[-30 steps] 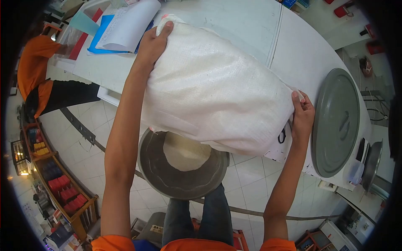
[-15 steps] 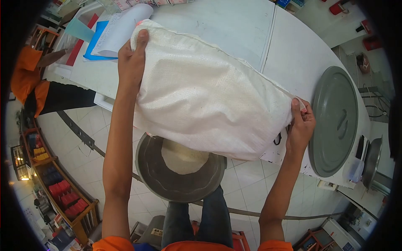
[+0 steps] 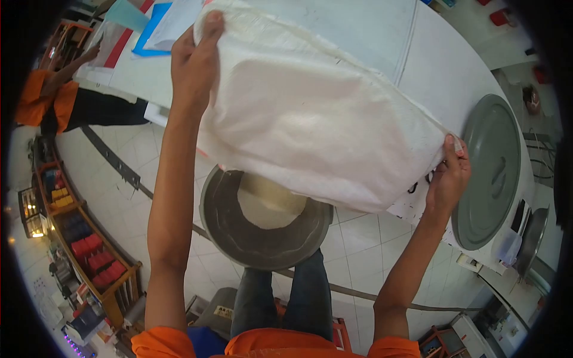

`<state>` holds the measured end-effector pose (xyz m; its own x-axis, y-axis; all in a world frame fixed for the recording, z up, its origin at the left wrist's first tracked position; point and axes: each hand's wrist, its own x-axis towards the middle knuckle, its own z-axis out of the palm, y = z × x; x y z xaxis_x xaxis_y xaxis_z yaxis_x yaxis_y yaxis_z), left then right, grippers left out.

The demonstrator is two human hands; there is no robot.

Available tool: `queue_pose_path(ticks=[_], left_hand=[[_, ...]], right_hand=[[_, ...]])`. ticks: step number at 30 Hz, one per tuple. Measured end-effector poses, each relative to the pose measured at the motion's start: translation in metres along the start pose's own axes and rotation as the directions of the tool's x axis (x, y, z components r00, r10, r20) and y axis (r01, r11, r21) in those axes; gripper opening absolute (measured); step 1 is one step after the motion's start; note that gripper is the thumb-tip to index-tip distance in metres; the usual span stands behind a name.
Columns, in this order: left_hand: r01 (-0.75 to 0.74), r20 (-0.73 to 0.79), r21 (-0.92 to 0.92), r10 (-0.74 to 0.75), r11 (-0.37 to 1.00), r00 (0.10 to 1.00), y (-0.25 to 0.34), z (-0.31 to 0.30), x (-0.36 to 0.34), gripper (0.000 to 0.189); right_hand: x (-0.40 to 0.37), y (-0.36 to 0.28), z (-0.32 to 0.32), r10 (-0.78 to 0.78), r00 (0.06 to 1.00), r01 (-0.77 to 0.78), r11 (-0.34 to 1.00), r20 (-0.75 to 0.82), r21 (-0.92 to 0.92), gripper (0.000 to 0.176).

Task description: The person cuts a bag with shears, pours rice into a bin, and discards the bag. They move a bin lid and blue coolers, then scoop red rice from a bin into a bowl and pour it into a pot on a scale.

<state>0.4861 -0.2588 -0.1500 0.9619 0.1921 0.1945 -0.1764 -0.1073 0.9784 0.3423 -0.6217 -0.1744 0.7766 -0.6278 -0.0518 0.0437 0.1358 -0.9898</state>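
A white woven sack (image 3: 310,113) is stretched between my hands, tilted above the table edge. My left hand (image 3: 200,62) grips its upper left corner, thumb on top. At its right corner, my right hand (image 3: 449,176) pinches the edge between thumb and fingers. The sack's lower edge overlaps the rim of a grey bucket (image 3: 262,253) in front of my legs. Inside the bucket lies a pale grainy heap that looks like rice (image 3: 271,206). The sack hides the bucket's far side.
A grey round lid (image 3: 489,173) lies on the white table (image 3: 453,77) at the right, near a metal bowl (image 3: 533,241). Papers and a blue folder (image 3: 152,33) are at the upper left. A person in orange (image 3: 51,98) stands left, beside a wooden shelf (image 3: 98,250).
Both hands still hold the sack. In the view, the sack and my right hand have shifted to the right. The left-hand corner of the sack is higher in the picture.
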Motion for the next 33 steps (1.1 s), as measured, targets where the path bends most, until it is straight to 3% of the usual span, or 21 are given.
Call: queue_pose_path(ticks=[5,9,15,17,23,26,33], left_hand=[[0.027,-0.007,-0.083,-0.028,0.996,1.0,0.002,-0.007,-0.008,0.038],[0.023,0.05,-0.071,-0.019,0.997,0.999,0.03,-0.001,-0.025,0.046],[-0.141,-0.01,-0.096,0.141,0.985,0.99,0.04,-0.006,-0.042,0.04],[-0.128,0.079,-0.102,0.137,0.986,0.987,0.033,-0.02,-0.038,0.038],[-0.177,0.014,-0.088,0.179,0.98,0.984,0.035,-0.025,-0.047,0.034],[-0.199,0.098,-0.159,0.216,0.967,0.971,0.03,-0.037,-0.05,0.039],[-0.198,0.034,-0.174,0.207,0.965,0.978,0.028,-0.06,-0.06,0.037]], right_hand=[[-0.005,0.0,0.004,0.019,1.0,-0.019,1.0,0.006,0.0,0.016],[-0.009,-0.004,0.008,-0.007,1.0,0.007,1.0,0.007,-0.02,0.014],[-0.016,-0.004,0.008,-0.003,1.0,0.004,1.0,0.007,-0.031,0.011],[-0.019,-0.005,0.009,-0.032,0.999,0.031,0.999,-0.026,-0.036,0.012],[-0.027,-0.006,0.011,-0.107,0.994,0.107,0.994,-0.012,-0.006,0.013],[-0.03,-0.003,0.008,-0.146,0.989,0.146,0.989,-0.02,0.003,0.014],[-0.04,-0.003,0.006,-0.203,0.977,0.206,0.978,-0.069,0.034,0.017]])
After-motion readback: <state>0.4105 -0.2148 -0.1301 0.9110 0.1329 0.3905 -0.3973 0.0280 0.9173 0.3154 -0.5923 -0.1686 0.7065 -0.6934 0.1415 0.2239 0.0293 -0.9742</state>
